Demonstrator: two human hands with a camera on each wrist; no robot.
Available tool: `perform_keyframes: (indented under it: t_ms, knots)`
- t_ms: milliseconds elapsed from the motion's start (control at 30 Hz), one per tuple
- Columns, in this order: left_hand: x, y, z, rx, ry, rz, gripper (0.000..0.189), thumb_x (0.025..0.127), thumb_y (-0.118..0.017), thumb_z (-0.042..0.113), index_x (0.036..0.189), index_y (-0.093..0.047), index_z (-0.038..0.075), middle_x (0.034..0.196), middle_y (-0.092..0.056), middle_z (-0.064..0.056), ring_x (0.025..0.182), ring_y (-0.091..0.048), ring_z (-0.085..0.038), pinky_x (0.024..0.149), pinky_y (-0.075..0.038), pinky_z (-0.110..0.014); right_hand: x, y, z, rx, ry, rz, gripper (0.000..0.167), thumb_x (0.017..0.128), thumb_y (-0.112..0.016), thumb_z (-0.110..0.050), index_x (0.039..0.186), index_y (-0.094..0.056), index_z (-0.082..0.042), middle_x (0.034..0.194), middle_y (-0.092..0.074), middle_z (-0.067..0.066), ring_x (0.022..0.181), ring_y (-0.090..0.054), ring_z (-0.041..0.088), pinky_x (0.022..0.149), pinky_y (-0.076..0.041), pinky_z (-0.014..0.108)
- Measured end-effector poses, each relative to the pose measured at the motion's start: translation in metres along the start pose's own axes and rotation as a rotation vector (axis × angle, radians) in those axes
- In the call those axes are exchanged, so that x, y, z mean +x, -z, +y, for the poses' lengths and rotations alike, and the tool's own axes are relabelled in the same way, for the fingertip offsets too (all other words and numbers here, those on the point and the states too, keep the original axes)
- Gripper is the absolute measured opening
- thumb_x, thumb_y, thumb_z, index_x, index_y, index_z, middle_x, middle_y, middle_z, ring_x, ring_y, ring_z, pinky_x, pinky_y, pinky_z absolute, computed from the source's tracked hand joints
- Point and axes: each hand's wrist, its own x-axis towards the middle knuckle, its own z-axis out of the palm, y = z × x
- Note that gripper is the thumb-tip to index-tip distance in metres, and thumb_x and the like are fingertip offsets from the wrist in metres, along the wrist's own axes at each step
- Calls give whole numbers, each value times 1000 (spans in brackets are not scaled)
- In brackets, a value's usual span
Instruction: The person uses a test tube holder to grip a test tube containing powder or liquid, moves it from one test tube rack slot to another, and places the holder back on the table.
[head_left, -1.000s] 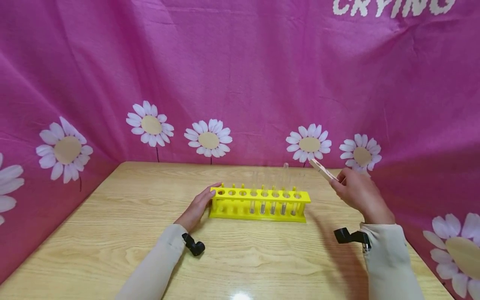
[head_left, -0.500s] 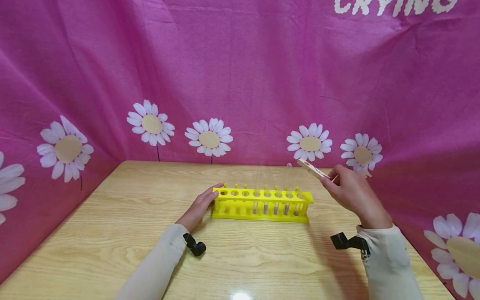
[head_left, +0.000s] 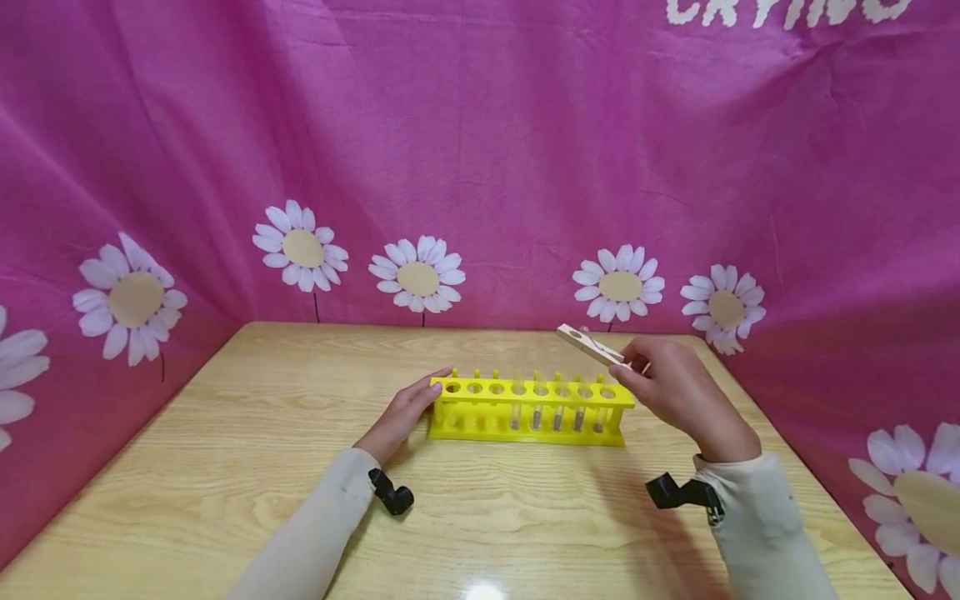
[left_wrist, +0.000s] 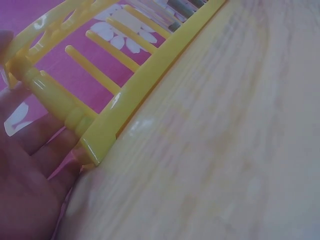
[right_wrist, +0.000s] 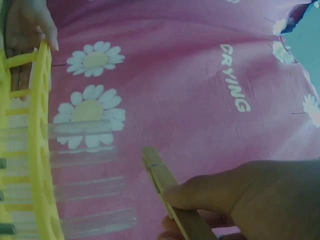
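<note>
Right hand (head_left: pixel 678 392) pinches wooden clip (head_left: pixel 591 343) at rear, presumably freeing tip; left hand (head_left: pixel 401 417) grips rack (head_left: pixel 525 437), probably steadying tubes (head_left: pixel 557 421), short of desk's (head_left: pixel 360 335) far edge.

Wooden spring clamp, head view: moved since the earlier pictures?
Yes: the wooden spring clamp has shifted left, its tip now left of the nearest printed daisy.

My right fingers (right_wrist: pixel 202 192) pinch a wooden clamp (right_wrist: pixel 164 176) | left: yellow rack (right_wrist: pixel 39 150) with clear tubes (right_wrist: pixel 90 189) | far: daisy-printed cloth (right_wrist: pixel 175 100)

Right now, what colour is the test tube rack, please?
The rack is yellow, clearest in the head view.
</note>
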Motion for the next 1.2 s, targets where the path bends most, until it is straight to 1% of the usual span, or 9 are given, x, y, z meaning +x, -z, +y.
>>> perform_keyframes:
  t_ms: [100,167,400,467,633,733,867,1100,1200]
  knots:
    - [0,-2,2,-1,9,-9,53,99,-43,51,148,-40,29,151,-36,9,142,-23,-14,118,-16,-42,0,-3,-4,9,8,-6,17,91,-67,-21,96,-65,-5,78,-64,6,59,-50,18,48,-44,29]
    - [0,-3,5,-12,20,-19,53,101,-42,48,149,-38,27,153,-34,7,143,-22,-15,118,-15,-42,0,-6,-6,16,6,-7,17,92,-67,-21,97,-64,-6,78,-63,6,59,-49,18,47,-43,29]
    - [-7,-5,27,-16,45,-58,49,105,-38,35,151,-34,20,156,-29,0,145,-19,-19,118,-15,-43,4,-21,-11,20,41,36,13,90,-68,-17,93,-64,-5,77,-58,5,62,-46,19,48,-41,29]
    - [-6,-5,26,-14,46,-61,49,105,-38,36,151,-34,20,156,-29,0,145,-19,-19,118,-14,-44,5,-25,-12,23,54,56,12,90,-69,-16,92,-63,-5,78,-58,5,63,-47,19,49,-41,28]
    - [4,-5,8,-15,38,-31,52,102,-41,46,150,-37,26,153,-33,7,144,-21,-16,118,-13,-43,8,-36,-16,28,73,100,13,90,-69,-16,91,-62,-6,78,-56,5,65,-47,19,52,-42,28]
    - [4,-5,2,-19,25,-17,53,100,-43,51,148,-40,29,152,-36,9,143,-23,-15,118,-14,-44,7,-42,-18,35,71,113,13,90,-69,-15,91,-60,-6,78,-54,5,65,-47,19,51,-42,28]
    - [3,-5,-1,-24,18,-13,52,98,-44,53,146,-42,32,151,-36,10,143,-23,-15,118,-14,-44,6,-50,-22,37,77,141,13,89,-70,-15,91,-60,-6,76,-52,5,64,-45,19,49,-41,27]
    - [1,-3,-1,-39,15,-12,56,97,-45,54,147,-41,29,152,-36,9,143,-24,-17,118,-16,-44,9,-53,-26,18,104,172,16,88,-72,-16,88,-58,-9,72,-48,3,61,-43,18,48,-39,28]
    - [0,-4,-1,-40,18,-12,56,97,-45,55,147,-41,29,151,-37,9,143,-24,-16,118,-16,-44,8,-54,-25,15,105,176,17,87,-72,-16,88,-57,-9,71,-48,3,61,-43,18,49,-39,28]
